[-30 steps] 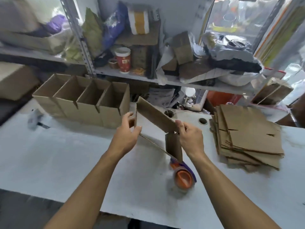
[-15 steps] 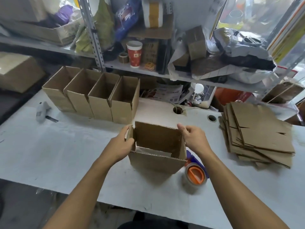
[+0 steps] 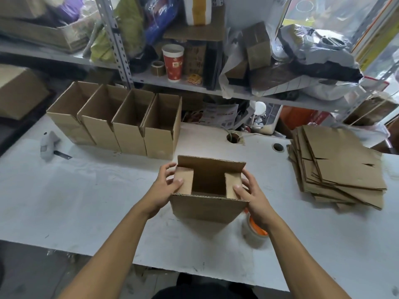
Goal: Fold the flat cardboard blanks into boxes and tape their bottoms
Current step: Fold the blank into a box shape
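Observation:
A squared-up cardboard box (image 3: 207, 209) stands on the white table (image 3: 86, 201) in front of me, its open end up. My left hand (image 3: 164, 188) grips its left side, thumb pressing the left small flap inward. My right hand (image 3: 250, 193) grips the right side, thumb on the right small flap, also folded in. The far and near long flaps stand upright. A tape roll with an orange core (image 3: 254, 231) lies by my right wrist, partly hidden. A stack of flat cardboard blanks (image 3: 341, 167) lies at the right.
Several folded boxes (image 3: 121, 128) stand in a row at the back left. A grey utility knife (image 3: 48, 144) lies left of them. Two round cable holes (image 3: 233, 138) pierce the table. A cluttered metal shelf (image 3: 194, 83) with a red paper cup (image 3: 173, 62) rises behind.
The flat blank was opened into a square tube and set on the table. Since then both small side flaps have been folded inward under my thumbs.

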